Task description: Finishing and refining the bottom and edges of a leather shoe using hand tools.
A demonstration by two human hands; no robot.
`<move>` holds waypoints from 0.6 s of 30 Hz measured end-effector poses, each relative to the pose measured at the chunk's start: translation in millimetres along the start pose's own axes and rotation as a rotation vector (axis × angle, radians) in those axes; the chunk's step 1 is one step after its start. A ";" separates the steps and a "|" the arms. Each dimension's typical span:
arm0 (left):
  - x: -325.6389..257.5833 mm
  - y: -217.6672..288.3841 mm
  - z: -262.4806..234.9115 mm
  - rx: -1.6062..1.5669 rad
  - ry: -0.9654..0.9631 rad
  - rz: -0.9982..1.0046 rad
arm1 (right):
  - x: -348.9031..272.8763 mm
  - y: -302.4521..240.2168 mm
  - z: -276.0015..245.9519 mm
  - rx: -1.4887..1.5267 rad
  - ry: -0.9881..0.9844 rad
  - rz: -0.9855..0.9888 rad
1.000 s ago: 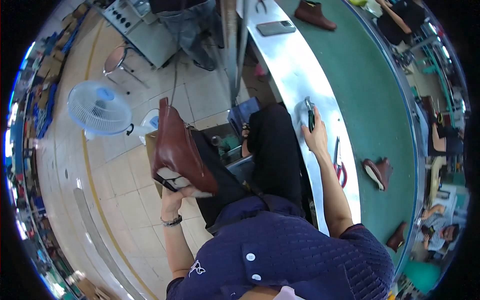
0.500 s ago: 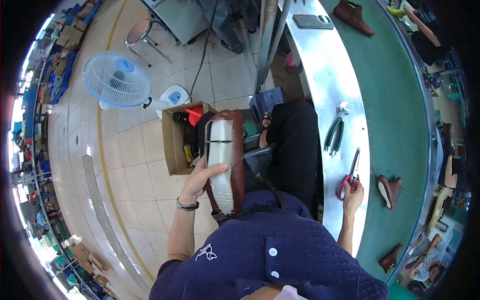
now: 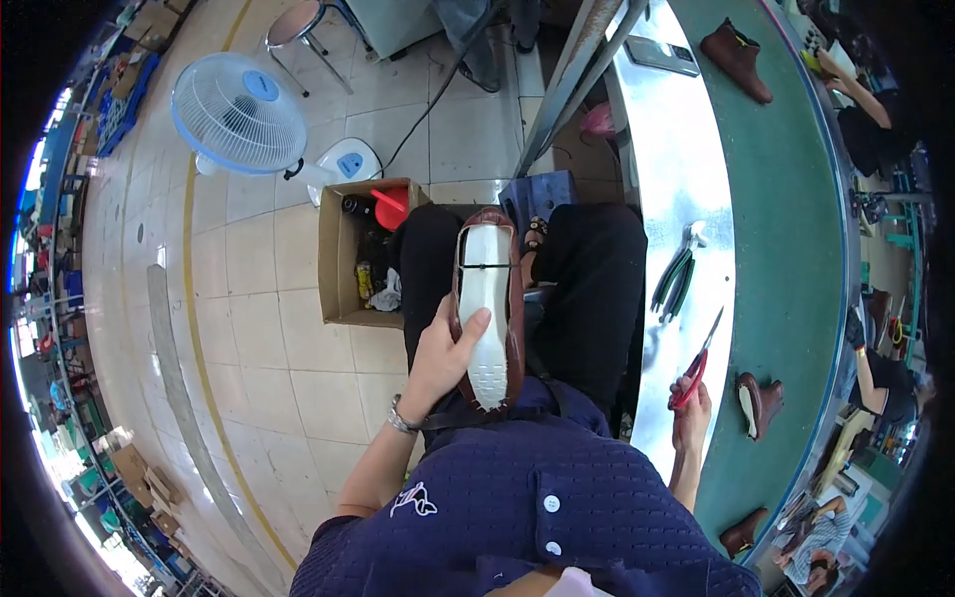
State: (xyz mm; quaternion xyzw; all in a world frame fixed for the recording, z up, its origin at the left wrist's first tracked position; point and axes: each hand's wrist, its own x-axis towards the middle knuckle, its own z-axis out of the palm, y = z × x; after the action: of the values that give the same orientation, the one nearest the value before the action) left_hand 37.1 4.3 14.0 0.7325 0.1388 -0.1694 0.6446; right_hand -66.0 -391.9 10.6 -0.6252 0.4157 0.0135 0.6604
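My left hand point(image 3: 441, 356) grips a brown shoe upper point(image 3: 515, 328) stretched on a white last point(image 3: 485, 284), bottom side up, above my lap. The thumb presses on the white underside, which a dark line crosses near its far end. At the metal bench on the right, my right hand point(image 3: 688, 423) is closed around red-handled scissors point(image 3: 691, 383). Their blades point away from me and a little to the right. Farther up the same bench lie dark-green-handled pliers point(image 3: 675, 282).
A phone point(image 3: 662, 56) rests on the metal bench's far end. Several brown shoes, one a boot point(image 3: 737, 60), stand on the green belt point(image 3: 766, 269). To my left are an open cardboard box point(image 3: 336, 269) with a red scoop point(image 3: 392, 207) and a white fan point(image 3: 239, 114). Co-workers are at the far right.
My left hand has brought the shoe to the right and turned its underside more squarely upward. The right hand has raised and tilted the scissors, now gripped in the palm.
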 end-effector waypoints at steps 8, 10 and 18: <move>-14.5 0.3 20.7 0.312 0.203 0.141 | -55.8 -94.2 132.6 -0.267 -0.923 0.267; -14.9 1.0 24.9 0.319 0.223 0.159 | -59.4 -89.5 143.2 -0.247 -1.040 0.404; -12.7 -6.4 23.2 0.376 0.239 0.216 | -61.5 -65.4 172.3 0.058 -1.140 0.521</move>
State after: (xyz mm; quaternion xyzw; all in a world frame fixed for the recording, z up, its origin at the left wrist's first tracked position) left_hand 21.3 -17.7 11.2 0.8649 0.1009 -0.0345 0.4904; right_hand 20.6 -231.0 76.6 -0.3797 0.1369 0.4940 0.7701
